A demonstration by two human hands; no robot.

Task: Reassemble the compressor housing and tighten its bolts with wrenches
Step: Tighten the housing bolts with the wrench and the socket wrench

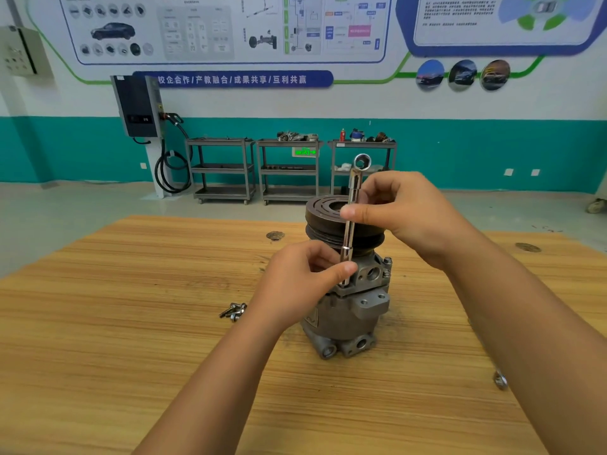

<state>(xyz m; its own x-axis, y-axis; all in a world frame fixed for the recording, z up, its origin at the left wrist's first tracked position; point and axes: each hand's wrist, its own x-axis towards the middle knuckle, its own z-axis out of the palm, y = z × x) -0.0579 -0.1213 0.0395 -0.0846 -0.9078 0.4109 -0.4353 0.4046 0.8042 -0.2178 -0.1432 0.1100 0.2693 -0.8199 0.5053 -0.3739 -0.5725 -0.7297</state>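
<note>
At the upright compressor (343, 318), left hand (295, 280) pinches the wrench (348, 238) low, right hand (404, 218) pinches higher

Both hands (300, 274) (399, 211) pinch an upright wrench (350, 221) beside the compressor (348, 310).

Both bare forearms are stretched forward and drawn together at the middle. The left grip (305, 277) is held lower, its thumb and curled fingers pinched on the lower end of an upright wrench (348, 236). The right grip (404, 211) is raised above it, thumb and fingers closed on the upper shaft.
</note>
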